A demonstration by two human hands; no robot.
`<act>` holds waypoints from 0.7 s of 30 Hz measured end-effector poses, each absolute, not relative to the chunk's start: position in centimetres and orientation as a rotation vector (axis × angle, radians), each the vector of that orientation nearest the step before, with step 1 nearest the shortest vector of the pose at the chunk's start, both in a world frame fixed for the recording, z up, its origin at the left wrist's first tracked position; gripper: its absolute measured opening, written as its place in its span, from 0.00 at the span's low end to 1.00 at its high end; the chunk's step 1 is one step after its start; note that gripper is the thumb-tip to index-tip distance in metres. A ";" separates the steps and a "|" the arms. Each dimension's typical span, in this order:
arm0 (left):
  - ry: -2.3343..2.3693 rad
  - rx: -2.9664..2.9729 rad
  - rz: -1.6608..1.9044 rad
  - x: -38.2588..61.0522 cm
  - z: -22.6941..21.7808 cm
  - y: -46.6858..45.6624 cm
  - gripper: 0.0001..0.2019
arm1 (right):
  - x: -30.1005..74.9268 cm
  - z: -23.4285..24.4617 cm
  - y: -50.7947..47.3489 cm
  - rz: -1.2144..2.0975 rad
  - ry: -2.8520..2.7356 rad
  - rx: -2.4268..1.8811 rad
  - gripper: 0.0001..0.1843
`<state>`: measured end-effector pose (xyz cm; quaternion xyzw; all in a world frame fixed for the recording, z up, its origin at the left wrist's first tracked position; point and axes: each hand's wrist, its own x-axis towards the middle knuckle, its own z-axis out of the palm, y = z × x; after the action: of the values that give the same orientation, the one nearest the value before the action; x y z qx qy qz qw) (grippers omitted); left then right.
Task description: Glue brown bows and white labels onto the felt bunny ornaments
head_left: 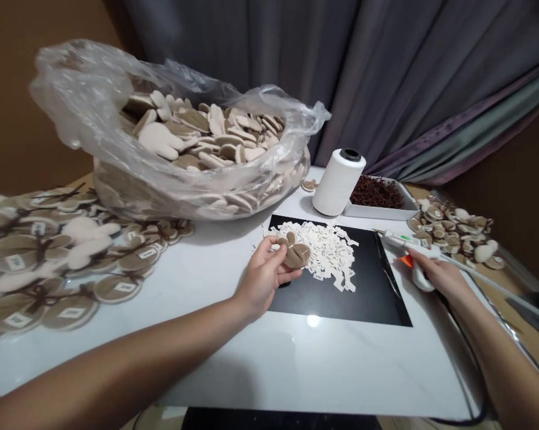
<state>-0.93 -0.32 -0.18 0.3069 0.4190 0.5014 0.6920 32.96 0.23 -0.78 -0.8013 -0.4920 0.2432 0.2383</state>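
Between the thumb and fingers of my left hand [264, 276] is a small brown felt bunny-head shape [296, 255], its flat face turned up with a shiny pale streak on it. It is held above a heap of small white printed labels [329, 254] lying on a black sheet [367, 286]. My right hand [437, 272] is wrapped around the handle of a white hot glue gun [406, 242] with an orange trigger. The gun's nozzle points left, over the right edge of the black sheet.
A big clear plastic bag [197, 185] full of felt shapes stands behind. Labelled felt pieces with brown bows [121, 286] are piled at left, more felt pieces [459, 233] at right. A white thread cone [339, 182] stands by a white tray [381, 212] of dark brown bows.
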 end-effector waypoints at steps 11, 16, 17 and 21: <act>0.852 0.582 1.066 -1.1 -0.1 -0.4 0.11 | 32.0 1.4 2.0 0.265 -1.841 -2.788 0.34; 0.945 0.739 0.972 -1.1 -0.4 -0.5 0.15 | 25.3 2.5 0.2 0.481 -2.471 -1.830 0.19; 0.961 0.753 0.962 -1.1 -0.4 -0.5 0.15 | 24.0 2.2 -0.2 0.661 -2.540 -1.532 0.15; 1.002 0.797 0.936 -1.1 -0.5 -0.6 0.11 | 21.4 0.1 -0.8 0.752 -2.541 -1.192 0.10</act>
<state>-1.05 -0.60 -0.50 0.3580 0.4499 0.4203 0.7020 21.39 -0.84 0.10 -0.4073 -0.8684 0.2569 0.1180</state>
